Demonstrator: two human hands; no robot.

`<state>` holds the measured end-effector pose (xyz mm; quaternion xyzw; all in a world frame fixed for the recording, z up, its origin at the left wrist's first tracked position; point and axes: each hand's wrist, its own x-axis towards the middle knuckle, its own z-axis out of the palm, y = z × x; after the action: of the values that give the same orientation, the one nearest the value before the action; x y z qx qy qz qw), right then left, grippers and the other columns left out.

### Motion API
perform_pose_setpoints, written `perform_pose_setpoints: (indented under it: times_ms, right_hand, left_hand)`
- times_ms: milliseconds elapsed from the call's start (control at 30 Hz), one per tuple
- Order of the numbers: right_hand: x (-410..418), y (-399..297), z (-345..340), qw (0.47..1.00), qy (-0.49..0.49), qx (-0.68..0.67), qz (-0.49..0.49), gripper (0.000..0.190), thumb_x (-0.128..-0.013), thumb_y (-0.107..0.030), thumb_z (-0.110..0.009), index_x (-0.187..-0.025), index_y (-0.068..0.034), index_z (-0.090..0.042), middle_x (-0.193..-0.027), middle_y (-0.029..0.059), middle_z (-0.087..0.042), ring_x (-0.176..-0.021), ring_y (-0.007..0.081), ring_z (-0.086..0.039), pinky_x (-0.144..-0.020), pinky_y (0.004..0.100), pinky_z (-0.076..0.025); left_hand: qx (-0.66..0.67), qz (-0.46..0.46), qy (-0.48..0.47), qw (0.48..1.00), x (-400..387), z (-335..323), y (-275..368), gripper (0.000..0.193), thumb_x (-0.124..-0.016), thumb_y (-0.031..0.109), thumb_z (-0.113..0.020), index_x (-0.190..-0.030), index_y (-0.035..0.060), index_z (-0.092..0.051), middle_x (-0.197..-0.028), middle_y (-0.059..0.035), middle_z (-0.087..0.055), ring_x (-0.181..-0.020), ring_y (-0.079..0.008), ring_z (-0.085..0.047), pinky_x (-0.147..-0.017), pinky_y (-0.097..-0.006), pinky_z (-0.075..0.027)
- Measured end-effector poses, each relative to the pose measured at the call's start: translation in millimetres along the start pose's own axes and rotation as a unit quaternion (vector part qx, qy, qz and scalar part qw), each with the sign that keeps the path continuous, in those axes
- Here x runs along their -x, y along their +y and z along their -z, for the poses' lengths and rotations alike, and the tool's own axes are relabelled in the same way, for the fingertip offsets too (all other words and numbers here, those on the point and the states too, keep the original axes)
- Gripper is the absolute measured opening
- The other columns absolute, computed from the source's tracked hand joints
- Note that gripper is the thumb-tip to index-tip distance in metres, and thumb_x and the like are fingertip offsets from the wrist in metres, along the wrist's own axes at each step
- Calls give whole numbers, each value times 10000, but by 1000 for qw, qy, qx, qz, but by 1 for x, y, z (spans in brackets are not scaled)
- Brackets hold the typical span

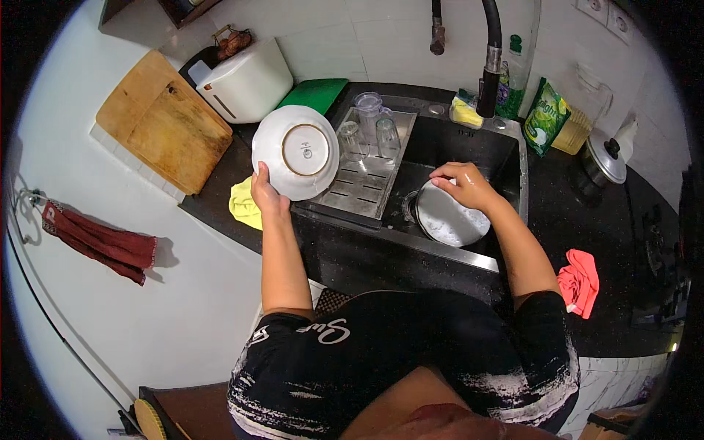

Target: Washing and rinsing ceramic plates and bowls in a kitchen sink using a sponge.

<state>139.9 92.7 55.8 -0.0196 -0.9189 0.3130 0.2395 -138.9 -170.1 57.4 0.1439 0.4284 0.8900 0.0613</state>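
My left hand (268,193) grips the lower left rim of a white plate (269,143). Its underside, with a brown-ringed foot and a printed mark, is turned up to me over the left end of the drain tray (355,192). In the black sink basin (456,146), my right hand (465,187) has its fingers and thumb on the rim of a second plate (452,217). White suds cover that plate, and it tilts beside the drain (408,206). Upturned clear glasses (388,137) and a clear jug (369,107) stand on the slotted tray.
A black faucet (489,82) hangs over the basin's back edge. Behind the sink are a yellow sponge (467,114) and a green dish-soap bottle (514,82). A lidded pot (605,157) and coral cloth (578,280) lie right; a yellow cloth (245,204) and wooden boards (165,121) left.
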Motion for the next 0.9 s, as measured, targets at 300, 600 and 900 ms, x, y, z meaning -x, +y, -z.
perform_pose_setpoints:
  times_ms: [300,600,900]
  right_hand:
    - [3,1,4,1000,16,17,1,182,-787,-201,-579,-849,-34,-619,-807,128,-608,-738,278,-587,-652,334,-462]
    - [4,4,3,1000,16,14,4,189,-797,-205,-573,-857,-33,-619,-816,131,-610,-727,268,-593,-650,326,-463]
    - [0,3,1,1000,6,11,-8,191,-798,-211,-569,-848,-34,-619,-799,121,-610,-719,269,-590,-644,325,-464]
  left_hand:
    - [-12,12,23,1000,-3,-2,-17,394,-843,223,-522,-1143,-16,-431,-1096,-134,-521,-982,-267,-518,-863,-388,-403]
    - [-12,43,37,998,-10,2,-34,378,-843,223,-521,-1133,-8,-443,-1087,-133,-526,-969,-276,-522,-858,-401,-405]
    - [9,86,67,994,-27,7,-46,376,-840,239,-537,-1114,-10,-470,-1062,-139,-543,-926,-277,-545,-809,-396,-433]
